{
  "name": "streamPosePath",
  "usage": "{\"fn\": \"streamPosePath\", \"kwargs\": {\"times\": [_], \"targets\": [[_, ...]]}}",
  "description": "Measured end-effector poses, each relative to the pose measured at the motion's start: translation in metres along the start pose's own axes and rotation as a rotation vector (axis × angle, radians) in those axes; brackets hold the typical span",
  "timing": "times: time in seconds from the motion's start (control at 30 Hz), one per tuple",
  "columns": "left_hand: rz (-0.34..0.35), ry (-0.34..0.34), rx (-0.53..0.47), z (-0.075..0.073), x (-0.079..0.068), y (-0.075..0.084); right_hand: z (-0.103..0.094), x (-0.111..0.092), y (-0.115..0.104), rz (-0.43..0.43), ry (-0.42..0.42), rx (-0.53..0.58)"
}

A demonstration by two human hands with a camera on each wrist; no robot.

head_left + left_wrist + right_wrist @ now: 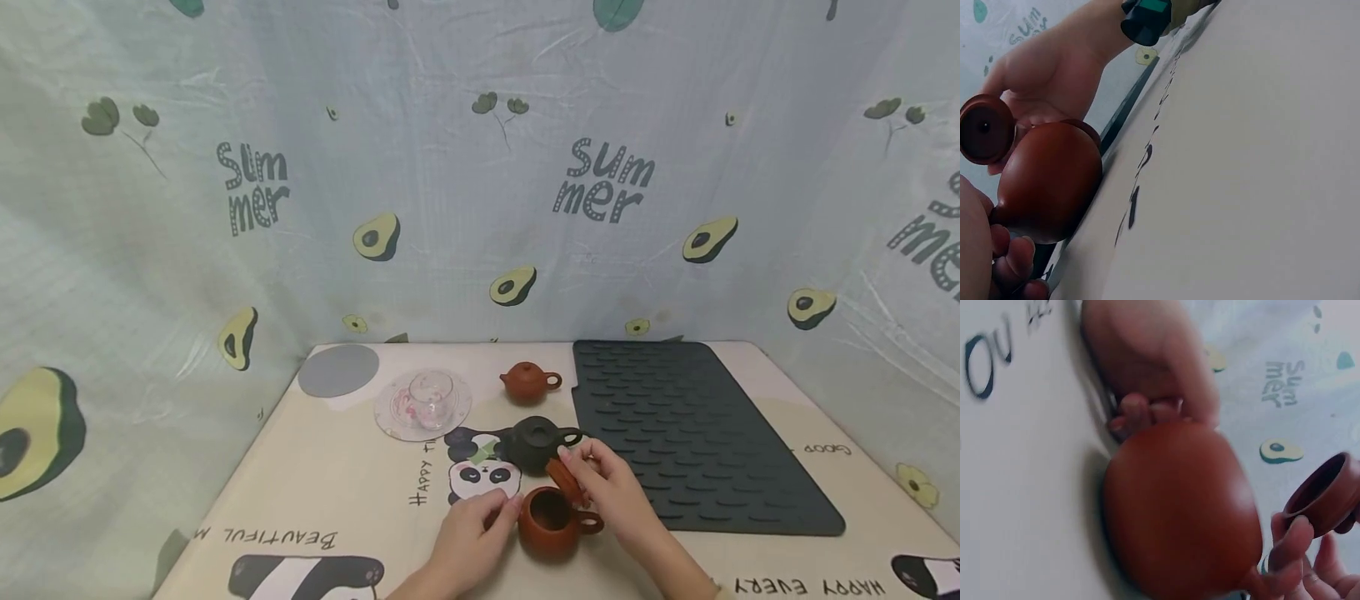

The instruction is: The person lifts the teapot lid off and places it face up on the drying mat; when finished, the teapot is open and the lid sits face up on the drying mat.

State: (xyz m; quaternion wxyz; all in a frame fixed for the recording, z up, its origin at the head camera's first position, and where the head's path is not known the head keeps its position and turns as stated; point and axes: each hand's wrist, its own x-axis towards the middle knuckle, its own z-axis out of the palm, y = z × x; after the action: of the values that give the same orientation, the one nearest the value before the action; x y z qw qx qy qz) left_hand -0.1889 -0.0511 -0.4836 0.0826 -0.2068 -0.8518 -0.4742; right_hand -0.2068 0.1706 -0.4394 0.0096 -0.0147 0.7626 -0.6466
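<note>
A reddish-brown clay teapot stands uncovered on the table, its opening facing up and its handle to the right. On its left side my left hand pinches the spout, which is mostly hidden by the thumb and fingers. My right hand holds the teapot's lid tilted above the right side of the opening. The left wrist view shows the underside of the lid with a small hole, beside the pot's round body. In the right wrist view, fingertips grip the rim of the lid.
Just behind stands a black teapot, and farther back a small reddish teapot. A clear glass cup sits on a patterned saucer. A grey round mat lies back left; a dark ridged mat covers the right.
</note>
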Motion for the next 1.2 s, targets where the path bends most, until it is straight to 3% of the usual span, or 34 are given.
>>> {"fn": "streamPosePath", "kwargs": {"times": [0.17, 0.33, 0.5, 0.7, 0.97, 1.2], "targets": [[0.018, 0.022, 0.004, 0.001, -0.001, 0.0, -0.004, 0.001, -0.003, 0.041, -0.101, 0.109], [0.038, 0.04, 0.0, 0.001, -0.002, 0.0, -0.013, 0.003, -0.004, 0.063, -0.131, 0.22], [0.021, 0.036, 0.004, 0.001, -0.001, 0.0, -0.021, 0.006, -0.003, 0.101, -0.2, 0.356], [0.003, 0.015, -0.005, 0.001, 0.0, -0.001, -0.025, 0.008, 0.001, 0.146, -0.289, 0.446], [0.023, 0.029, -0.024, -0.001, -0.001, 0.002, -0.029, 0.01, -0.003, 0.175, -0.328, 0.434], [-0.004, 0.006, -0.041, -0.002, 0.0, 0.0, -0.025, 0.009, -0.002, 0.15, -0.216, 0.251]]}}
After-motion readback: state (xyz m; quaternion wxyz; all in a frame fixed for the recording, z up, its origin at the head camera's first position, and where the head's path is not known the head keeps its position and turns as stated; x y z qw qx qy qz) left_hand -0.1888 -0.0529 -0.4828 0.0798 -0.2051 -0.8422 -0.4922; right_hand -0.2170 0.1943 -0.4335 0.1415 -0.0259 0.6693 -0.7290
